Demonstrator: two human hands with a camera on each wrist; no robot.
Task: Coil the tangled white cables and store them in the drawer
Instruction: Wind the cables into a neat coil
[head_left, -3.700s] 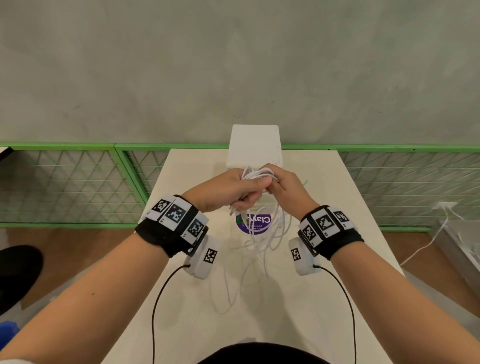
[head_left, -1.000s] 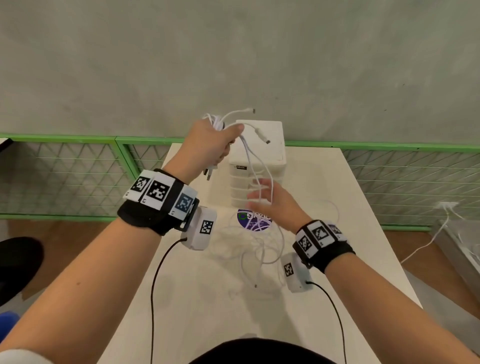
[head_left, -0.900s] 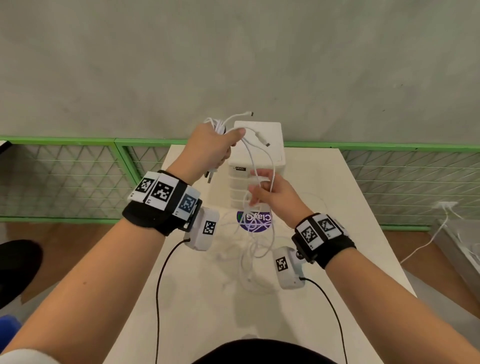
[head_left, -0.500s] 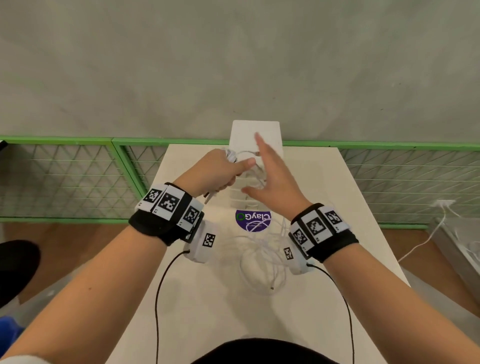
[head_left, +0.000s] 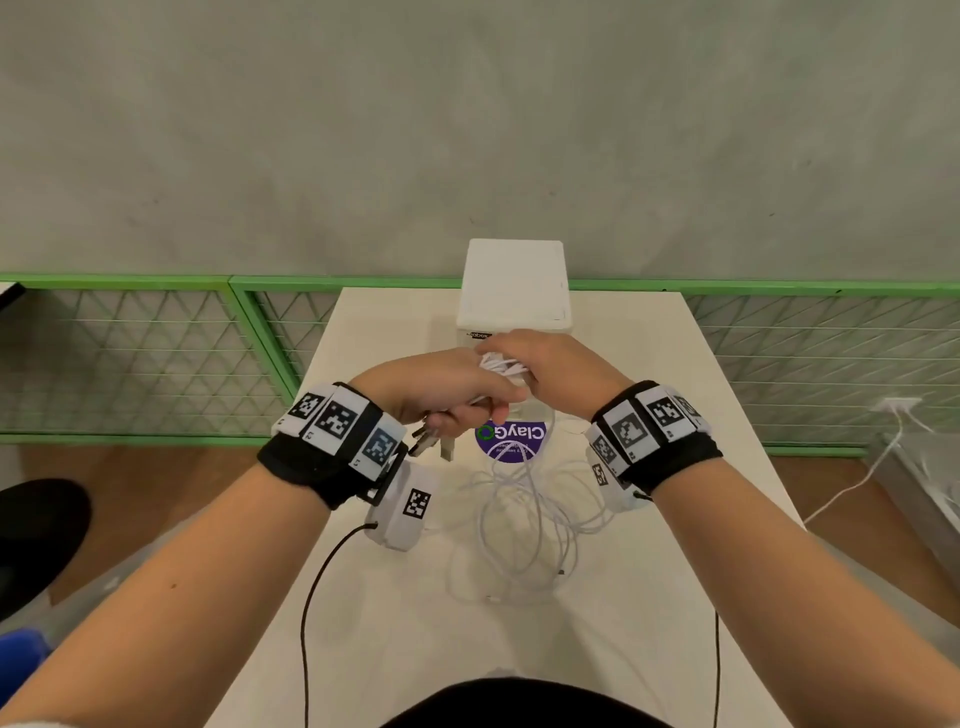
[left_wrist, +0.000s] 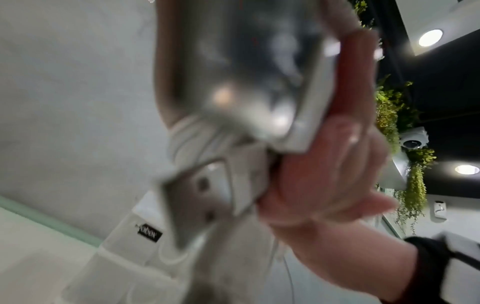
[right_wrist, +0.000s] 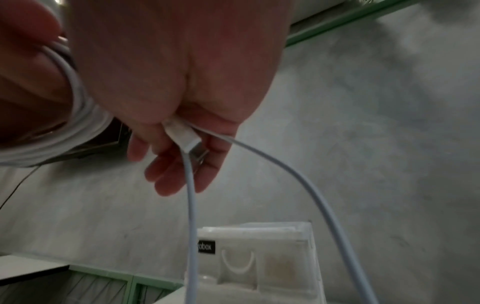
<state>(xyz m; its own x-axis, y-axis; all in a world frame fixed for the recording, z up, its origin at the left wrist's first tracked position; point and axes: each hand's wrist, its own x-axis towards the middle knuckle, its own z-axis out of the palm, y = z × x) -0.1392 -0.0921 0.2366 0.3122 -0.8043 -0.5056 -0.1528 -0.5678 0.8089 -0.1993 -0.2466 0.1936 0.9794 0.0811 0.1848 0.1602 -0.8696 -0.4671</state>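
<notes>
A bundle of white cables (head_left: 500, 364) is held between both hands in front of the white drawer unit (head_left: 514, 291). My left hand (head_left: 467, 410) grips the bundle, and metal USB plugs (head_left: 430, 440) stick out below its fist; they fill the left wrist view as a blur (left_wrist: 197, 195). My right hand (head_left: 522, 366) curls over the top of the bundle. In the right wrist view a white plug (right_wrist: 182, 135) lies against its fingers (right_wrist: 176, 176), and two strands (right_wrist: 192, 216) hang down. Loose cable loops (head_left: 519, 530) lie on the table below.
The cream table (head_left: 395, 623) has a round purple sticker (head_left: 511, 441) just in front of the drawer unit (right_wrist: 259, 257). A green mesh fence (head_left: 130, 358) and a grey wall stand behind. Thin black wrist-camera leads (head_left: 311, 597) hang over the near table.
My left hand has come down from its raised position with the bundle. My right hand, open with spread fingers half a second ago, now closes over the bundle. More cable lies looped on the table.
</notes>
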